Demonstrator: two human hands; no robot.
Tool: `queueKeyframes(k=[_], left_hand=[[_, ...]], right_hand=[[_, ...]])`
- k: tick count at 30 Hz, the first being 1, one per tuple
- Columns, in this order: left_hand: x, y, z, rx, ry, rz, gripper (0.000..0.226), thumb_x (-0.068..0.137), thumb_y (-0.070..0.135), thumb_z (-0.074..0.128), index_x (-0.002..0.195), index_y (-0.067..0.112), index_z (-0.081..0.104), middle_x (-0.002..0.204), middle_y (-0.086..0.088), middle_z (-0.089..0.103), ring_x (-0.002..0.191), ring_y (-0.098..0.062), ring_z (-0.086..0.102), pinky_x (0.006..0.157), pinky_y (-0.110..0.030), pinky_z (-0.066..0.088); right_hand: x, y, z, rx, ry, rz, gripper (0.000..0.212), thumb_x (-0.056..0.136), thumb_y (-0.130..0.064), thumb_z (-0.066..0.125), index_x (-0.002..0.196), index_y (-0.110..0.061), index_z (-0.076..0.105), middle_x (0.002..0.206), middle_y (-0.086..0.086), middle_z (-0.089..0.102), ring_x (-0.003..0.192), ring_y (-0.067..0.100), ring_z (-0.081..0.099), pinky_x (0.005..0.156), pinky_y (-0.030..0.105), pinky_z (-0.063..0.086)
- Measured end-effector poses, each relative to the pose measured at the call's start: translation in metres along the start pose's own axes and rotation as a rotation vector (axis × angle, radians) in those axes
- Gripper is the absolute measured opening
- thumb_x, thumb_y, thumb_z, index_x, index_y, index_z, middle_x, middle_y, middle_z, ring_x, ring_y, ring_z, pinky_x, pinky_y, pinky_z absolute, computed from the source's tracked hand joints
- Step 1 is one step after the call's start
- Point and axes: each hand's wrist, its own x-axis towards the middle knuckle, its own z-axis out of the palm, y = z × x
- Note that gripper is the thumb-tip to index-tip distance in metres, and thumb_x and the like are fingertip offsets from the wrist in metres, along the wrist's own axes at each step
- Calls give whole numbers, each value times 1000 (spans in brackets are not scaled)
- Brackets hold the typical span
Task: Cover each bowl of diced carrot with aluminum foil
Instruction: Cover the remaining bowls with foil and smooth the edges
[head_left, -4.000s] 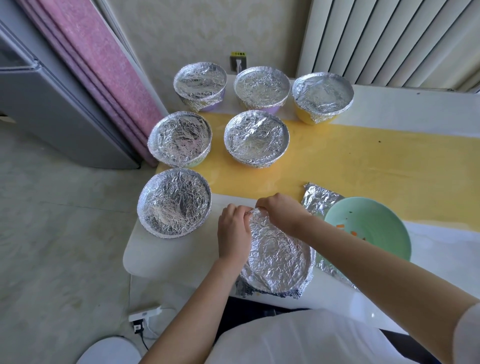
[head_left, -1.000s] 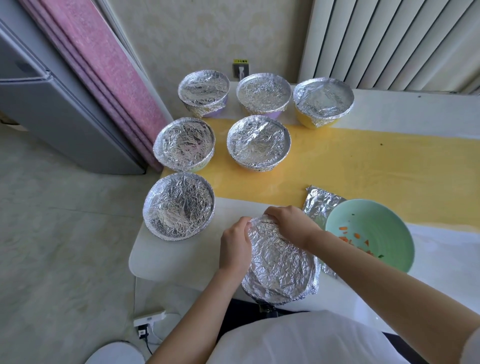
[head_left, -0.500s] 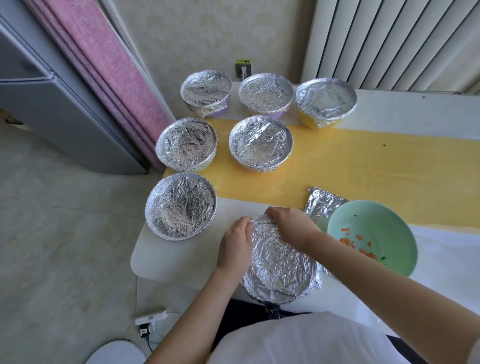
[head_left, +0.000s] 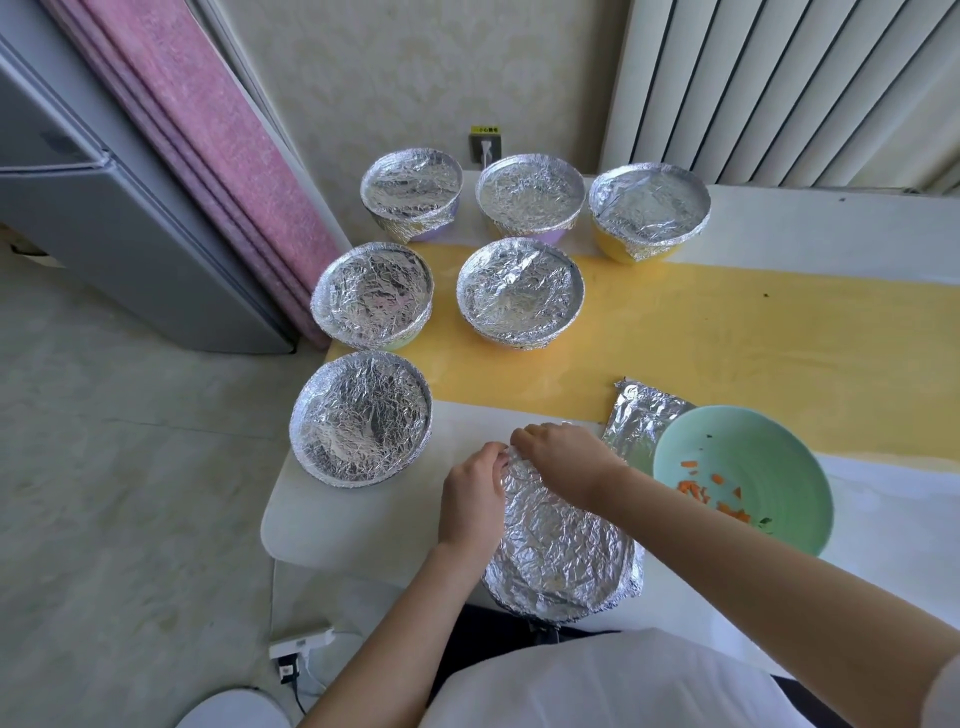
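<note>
Right hand (head_left: 563, 460) barely shifted; foil (head_left: 566, 540) hides the bowl.

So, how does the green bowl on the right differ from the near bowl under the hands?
The green bowl is uncovered, its diced carrot showing; the near bowl has foil over its whole top. The left hand and right hand grip the foil at the near bowl's far rim; no hand touches the green bowl. The near bowl stands at the table front edge, the green bowl further right. Both stand upright on the table.
</note>
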Motion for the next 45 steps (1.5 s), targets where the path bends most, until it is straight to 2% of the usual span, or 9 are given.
queueKeyframes(k=[2, 9, 14, 19, 24, 28, 34, 38, 45], left_hand=[[-1, -1, 1, -4, -1, 6, 19, 95, 8, 48, 103, 7, 65, 91, -10, 71, 80, -27, 65, 68, -37, 49], [0, -2, -2, 5, -24, 11, 21, 96, 11, 47, 104, 7, 66, 88, -9, 70, 77, -26, 64, 64, -34, 47], [-2, -4, -2, 33, -48, -2, 21, 97, 13, 44, 103, 7, 63, 84, -11, 67, 72, -28, 61, 58, -33, 40], [-2, -1, -1, 20, -79, 0, 21, 98, 11, 41, 107, 8, 60, 85, -11, 65, 75, -29, 59, 61, -34, 39], [1, 0, -3, -68, -90, 7, 21, 96, 10, 46, 107, 9, 64, 88, -7, 68, 73, -20, 58, 59, -22, 36], [1, 0, 0, -60, -67, -19, 20, 96, 11, 48, 104, 9, 66, 87, -8, 71, 74, -24, 63, 61, -29, 43], [-1, -1, 2, -24, -58, -39, 19, 96, 11, 47, 102, 9, 64, 84, -10, 69, 73, -28, 63, 65, -42, 47], [-3, 1, 0, 18, -49, -22, 19, 97, 11, 46, 101, 8, 63, 81, -12, 67, 70, -29, 60, 58, -35, 40], [-3, 0, 2, 15, -51, -29, 20, 97, 11, 45, 105, 7, 63, 84, -13, 67, 75, -30, 60, 62, -34, 40]], right_hand=[[0, 0, 1, 65, -8, 19, 34, 89, -1, 39, 121, -11, 46, 115, 7, 57, 103, 27, 56, 85, 39, 44], [6, 4, -3, 148, -23, 42, 27, 88, -1, 40, 108, -12, 55, 105, 8, 63, 93, 29, 59, 66, 32, 35], [-2, 14, 3, 400, 16, 74, 22, 97, -11, 41, 104, -10, 61, 96, 8, 68, 85, 27, 60, 74, 37, 45], [-9, 17, 4, 355, -3, 108, 31, 83, 7, 40, 101, -10, 58, 86, 12, 65, 70, 23, 52, 65, 36, 43], [-9, 10, 1, 235, 5, 77, 40, 83, 8, 37, 116, -10, 53, 107, 8, 62, 95, 27, 59, 69, 28, 37], [-5, -1, 2, 113, 2, 19, 35, 88, 3, 39, 120, -9, 47, 116, 8, 57, 104, 25, 56, 81, 34, 42], [1, 1, -1, 110, -49, 61, 35, 86, 2, 41, 117, -9, 51, 113, 10, 60, 100, 30, 59, 79, 37, 43], [0, 8, 3, 274, -24, 108, 25, 94, -6, 40, 111, -11, 57, 103, 9, 66, 92, 29, 61, 72, 35, 46], [-6, 15, 7, 275, 8, 134, 19, 92, -4, 43, 98, -13, 58, 85, 11, 65, 70, 26, 51, 60, 30, 30]])
